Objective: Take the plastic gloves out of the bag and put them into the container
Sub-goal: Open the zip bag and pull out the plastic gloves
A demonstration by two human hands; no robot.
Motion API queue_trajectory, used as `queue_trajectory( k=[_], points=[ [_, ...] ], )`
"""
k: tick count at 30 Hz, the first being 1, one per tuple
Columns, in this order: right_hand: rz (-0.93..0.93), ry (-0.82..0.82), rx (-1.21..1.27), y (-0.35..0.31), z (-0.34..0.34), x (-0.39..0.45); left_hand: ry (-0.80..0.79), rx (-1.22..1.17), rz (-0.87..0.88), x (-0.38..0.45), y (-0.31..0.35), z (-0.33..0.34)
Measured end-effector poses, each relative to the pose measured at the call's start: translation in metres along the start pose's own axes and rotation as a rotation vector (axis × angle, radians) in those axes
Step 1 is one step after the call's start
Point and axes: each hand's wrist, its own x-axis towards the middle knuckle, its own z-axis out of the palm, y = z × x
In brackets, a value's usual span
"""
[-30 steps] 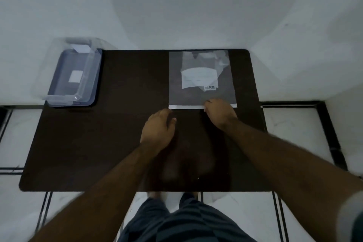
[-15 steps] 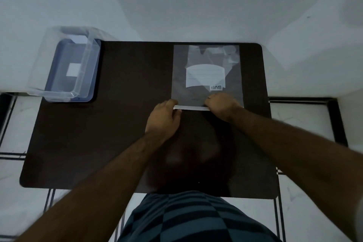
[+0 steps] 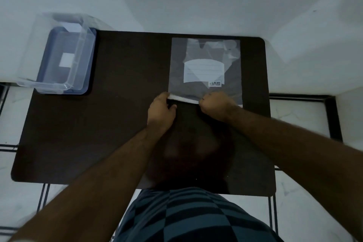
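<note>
Dark table (image 3: 98,133), gloves (image 3: 212,49) inside bag (image 3: 233,88)

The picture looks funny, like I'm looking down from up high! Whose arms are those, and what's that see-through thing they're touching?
A camera worn on a person's head took it, so you see their own arms from above. On the dark table lies a clear plastic bag with thin plastic gloves inside. The left hand and right hand both pinch the bag's white strip, its near edge. At the far left corner sits an empty clear container, where the gloves should go.
</note>
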Motion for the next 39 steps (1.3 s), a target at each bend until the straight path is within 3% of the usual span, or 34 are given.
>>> queue_trajectory(
  k=[3,12,15,19,21,24,30,39],
  points=[
    [0.035,0.001,0.07,0.004,-0.004,0.005,0.036,-0.15,-0.105,0.003,0.008,0.001],
    [0.331,0.044,0.687,0.02,-0.003,0.007,0.239,-0.634,-0.358,0.002,0.023,0.014],
    [0.326,0.081,0.806,0.03,0.0,0.004,0.347,-0.401,-0.212,-0.004,0.032,0.012],
    [0.333,0.065,0.883,0.038,0.0,0.004,0.282,0.27,0.514,-0.004,0.026,0.018],
    [0.328,0.066,0.879,0.038,-0.002,0.005,0.179,0.472,0.666,-0.001,0.022,0.025],
    [0.352,0.092,0.926,0.04,-0.005,0.004,0.067,0.618,0.652,-0.003,0.026,0.03],
    [0.396,0.141,0.972,0.042,-0.008,0.002,0.024,0.698,0.588,-0.005,0.028,0.032],
    [0.464,0.397,0.937,0.047,-0.014,0.002,-0.014,0.73,0.536,0.004,0.037,0.041]
  ],
)
